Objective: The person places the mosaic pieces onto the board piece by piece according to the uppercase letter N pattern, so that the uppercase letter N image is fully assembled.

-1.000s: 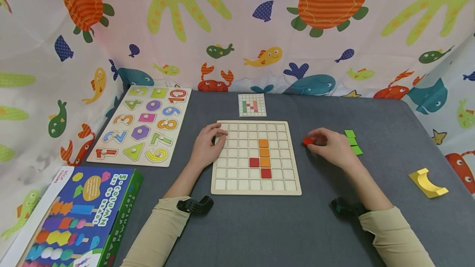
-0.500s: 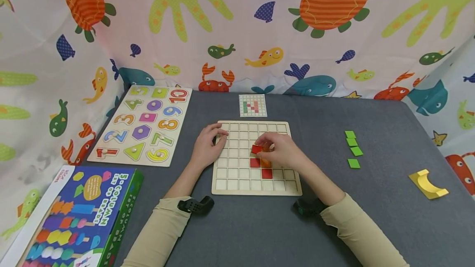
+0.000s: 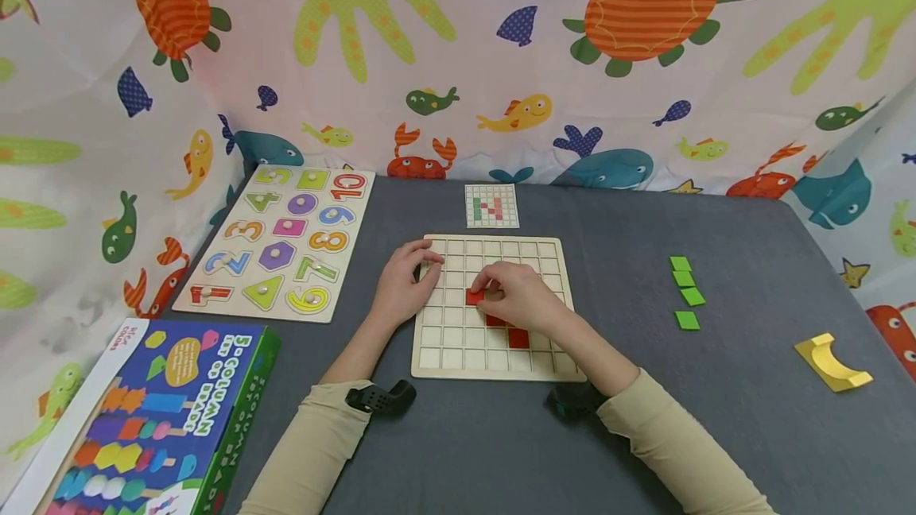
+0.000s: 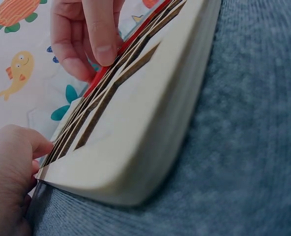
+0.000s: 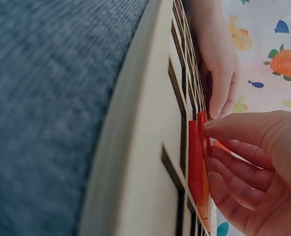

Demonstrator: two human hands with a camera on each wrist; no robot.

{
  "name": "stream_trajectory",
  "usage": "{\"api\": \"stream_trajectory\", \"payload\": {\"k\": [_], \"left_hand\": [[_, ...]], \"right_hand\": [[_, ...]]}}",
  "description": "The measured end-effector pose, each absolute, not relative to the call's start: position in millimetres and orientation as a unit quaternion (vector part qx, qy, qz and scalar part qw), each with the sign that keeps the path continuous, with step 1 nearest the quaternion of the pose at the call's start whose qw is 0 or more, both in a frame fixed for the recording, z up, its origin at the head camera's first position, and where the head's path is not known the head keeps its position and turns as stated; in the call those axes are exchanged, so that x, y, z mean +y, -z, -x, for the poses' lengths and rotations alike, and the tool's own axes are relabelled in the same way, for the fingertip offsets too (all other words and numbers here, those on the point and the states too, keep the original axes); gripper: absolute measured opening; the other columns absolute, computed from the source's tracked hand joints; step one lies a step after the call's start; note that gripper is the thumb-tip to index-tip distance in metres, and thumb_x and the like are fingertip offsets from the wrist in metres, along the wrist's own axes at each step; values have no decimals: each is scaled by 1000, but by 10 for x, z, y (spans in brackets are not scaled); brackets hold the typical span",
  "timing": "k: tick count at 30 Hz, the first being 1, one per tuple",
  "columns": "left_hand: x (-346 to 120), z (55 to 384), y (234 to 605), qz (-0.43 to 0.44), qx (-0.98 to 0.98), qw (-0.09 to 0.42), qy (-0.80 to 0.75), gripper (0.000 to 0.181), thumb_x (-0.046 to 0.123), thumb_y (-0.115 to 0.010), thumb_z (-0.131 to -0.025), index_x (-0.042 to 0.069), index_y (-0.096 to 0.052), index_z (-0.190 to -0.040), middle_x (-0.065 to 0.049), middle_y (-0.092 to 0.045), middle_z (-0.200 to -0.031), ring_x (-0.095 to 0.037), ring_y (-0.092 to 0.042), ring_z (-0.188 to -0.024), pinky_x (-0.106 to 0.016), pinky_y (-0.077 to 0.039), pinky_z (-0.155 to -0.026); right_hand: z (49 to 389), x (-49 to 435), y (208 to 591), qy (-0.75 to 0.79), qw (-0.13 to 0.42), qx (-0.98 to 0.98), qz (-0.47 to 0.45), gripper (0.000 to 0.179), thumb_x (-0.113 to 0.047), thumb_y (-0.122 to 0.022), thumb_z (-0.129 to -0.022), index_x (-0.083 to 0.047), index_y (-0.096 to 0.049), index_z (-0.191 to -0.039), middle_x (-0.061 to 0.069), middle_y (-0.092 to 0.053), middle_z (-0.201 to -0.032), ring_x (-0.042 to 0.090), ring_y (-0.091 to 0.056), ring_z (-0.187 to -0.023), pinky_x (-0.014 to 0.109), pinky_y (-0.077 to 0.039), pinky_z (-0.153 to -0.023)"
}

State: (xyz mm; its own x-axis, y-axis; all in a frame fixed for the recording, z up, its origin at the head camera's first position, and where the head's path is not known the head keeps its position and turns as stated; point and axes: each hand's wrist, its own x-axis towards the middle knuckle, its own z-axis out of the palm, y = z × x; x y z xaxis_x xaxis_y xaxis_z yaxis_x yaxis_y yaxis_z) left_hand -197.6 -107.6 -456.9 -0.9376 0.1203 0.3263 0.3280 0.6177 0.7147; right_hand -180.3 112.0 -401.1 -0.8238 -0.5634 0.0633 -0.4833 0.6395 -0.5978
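Note:
A wooden grid board point(image 3: 453, 338) lies on the table. My left hand point(image 3: 401, 280) rests at its left edge, fingers relaxed over the rim, thumb touching the side in the left wrist view. Over the middle of the board, my right hand point(image 3: 518, 296) pinches a red square tile point(image 3: 474, 297) between thumb and fingertips, right at a grid cell. Two more red tiles, one partly covered point(image 3: 494, 321) and one nearer me point(image 3: 518, 338), sit in cells by that hand. It hides the orange tiles in the head view; an orange edge point(image 5: 203, 209) shows in the right wrist view.
Behind the board lies a small pattern card point(image 3: 491, 206). Several green tiles point(image 3: 687, 320) lie to the right, with a yellow arched block point(image 3: 830, 364) beyond. At left are a number puzzle point(image 3: 275, 245) and a bead-set box point(image 3: 164, 412). A printed curtain point(image 3: 472, 14) hangs behind.
My right hand has brought the red tile from the table at right onto the board, then slightly left and down to a cell. The left hand keeps its place at the edge.

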Motion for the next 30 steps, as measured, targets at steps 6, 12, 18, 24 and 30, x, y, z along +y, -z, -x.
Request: {"api": "stream_trajectory", "payload": {"k": [6, 12, 18, 24, 30], "left_hand": [[-1044, 1982, 4562, 137, -887, 130, 421, 16, 15, -61, -94, 8, -74, -101, -13, -58, -133, -30, -49, -127, -47, -39, -104], [-1046, 1977, 4568, 139, -886, 131, 423, 15, 15, -61, -94, 9, -74, -100, -13, -58, -133, -29, -48, -127, -47, -39, -104], [-1069, 1963, 4577, 138, -886, 124, 425, 16, 16, -62, -94, 9, -74, -101, -13, -57, -133, -29, -48, -128, -47, -38, -105], [-1080, 1959, 4573, 138, -884, 122, 430, 16, 15, -62, -94, 9, -74, -103, -13, -57, -134, -30, -46, -130, -48, -37, -106], [-1078, 1950, 4560, 140, -883, 115, 432, 17, 17, -61, -94, 9, -73, -104, -13, -56, -135, -30, -45, -130, -48, -36, -106]], "right_hand": [[1774, 1235, 4012, 333, 55, 903, 266, 18, -17, -75, -85, -12, -71, -102, -1, -68, -95, 15, -61, -83, 33, -52, -76], [1768, 1593, 3984, 347, 26, 911, 222, 16, -18, -71, -89, -11, -72, -103, 0, -69, -98, 18, -61, -87, 35, -52, -75], [1805, 2169, 3991, 324, -24, 934, 146, 19, -20, -68, -92, -9, -71, -107, 8, -69, -101, 24, -63, -88, 42, -52, -74], [1842, 2767, 3920, 294, -58, 952, 67, 26, -20, -65, -94, -2, -67, -113, 22, -64, -112, 37, -60, -99, 54, -47, -82], [1897, 3212, 3955, 252, -60, 966, -5, 38, -15, -60, -94, 7, -57, -124, 34, -49, -126, 51, -43, -116, 66, -31, -97]]}}
